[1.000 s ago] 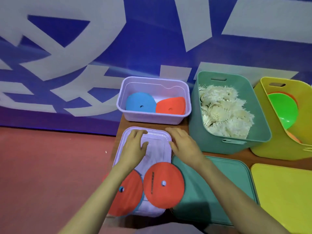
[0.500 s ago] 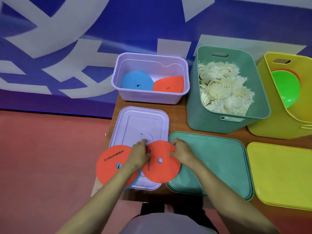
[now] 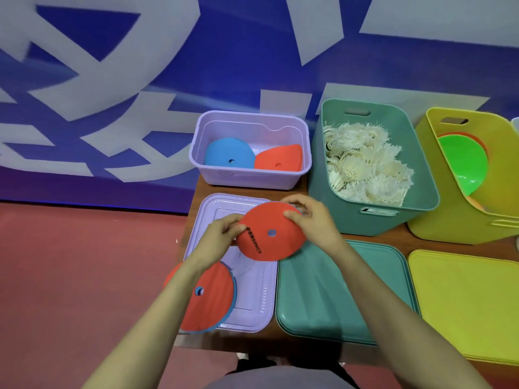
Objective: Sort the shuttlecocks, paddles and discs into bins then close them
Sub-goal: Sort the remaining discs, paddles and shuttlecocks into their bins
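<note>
Clock bearings taken from the held disc.

- 7 o'clock: a second flat orange-red round disc (image 3: 207,296) with a centre hole lies on the near-left corner of the pale lilac plastic lid (image 3: 252,313). A blue rim shows under it and it overhangs the lid's left edge.
- Left hand (image 3: 222,234): at the 9 o'clock rim, thumb on top and fingers curled under, pinching the held disc.
- Held disc: a flat orange-red round disc (image 3: 269,237), matte, with a small centre hole and black lettering running left of the hole. It is up off the lilac lid, above its far-right part and slightly tilted. Its right edge overlaps the teal lid in view.
- Right hand (image 3: 311,220): at the 2 o'clock rim, fingers curled over the far edge, thumb on the top face, gripping the same disc.
- 12 o'clock: an open lilac plastic bin (image 3: 250,178) with a blue round disc (image 3: 227,155) on the left and orange-red discs (image 3: 280,161) on the right, leaning on the floor of the bin.
- 4 o'clock: a teal plastic lid (image 3: 337,290) lies flat, just beside the lilac lid.
- 2 o'clock: an open teal plastic bin (image 3: 373,223) with a pile of white feather shuttlecocks (image 3: 365,164).
- 3 o'clock, far right: an open yellow plastic bin (image 3: 455,228) leans against the teal bin. Inside is a bright green round piece (image 3: 463,161) with orange ones behind; I can't tell if they are paddles or discs.
- 4 o'clock, far right: a yellow plastic lid (image 3: 463,304) lies flat.
- Everything sits on the brown wooden table (image 3: 398,240).
</note>
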`<action>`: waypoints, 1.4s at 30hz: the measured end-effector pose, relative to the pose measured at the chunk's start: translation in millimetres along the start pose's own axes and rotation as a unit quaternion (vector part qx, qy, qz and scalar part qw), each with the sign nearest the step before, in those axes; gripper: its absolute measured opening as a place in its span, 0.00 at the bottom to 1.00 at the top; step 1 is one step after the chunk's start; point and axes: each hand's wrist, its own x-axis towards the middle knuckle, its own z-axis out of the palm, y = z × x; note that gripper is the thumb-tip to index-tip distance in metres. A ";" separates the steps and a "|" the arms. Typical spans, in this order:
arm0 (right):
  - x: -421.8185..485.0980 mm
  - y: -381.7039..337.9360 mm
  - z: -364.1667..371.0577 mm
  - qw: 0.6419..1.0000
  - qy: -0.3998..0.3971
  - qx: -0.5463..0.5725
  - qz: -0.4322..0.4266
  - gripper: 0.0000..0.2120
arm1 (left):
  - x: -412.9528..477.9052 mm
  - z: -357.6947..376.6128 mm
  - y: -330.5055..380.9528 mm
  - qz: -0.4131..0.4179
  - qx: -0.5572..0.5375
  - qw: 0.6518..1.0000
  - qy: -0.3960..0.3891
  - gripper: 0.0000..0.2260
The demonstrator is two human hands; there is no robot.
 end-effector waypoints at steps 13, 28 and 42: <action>59.0 -74.8 -6.5 0.989 0.103 -0.067 -0.082 0.33 | 20.7 -37.4 101.1 0.116 -0.238 0.945 0.193 0.06; 135.0 -106.5 -5.1 0.956 0.207 -0.116 -0.173 0.18 | 101.0 -54.2 110.9 0.094 -0.268 0.927 0.243 0.04; 221.4 -76.8 -17.6 0.992 0.119 -0.049 -0.005 0.12 | 180.0 -79.3 95.5 -0.026 -0.261 0.938 0.226 0.05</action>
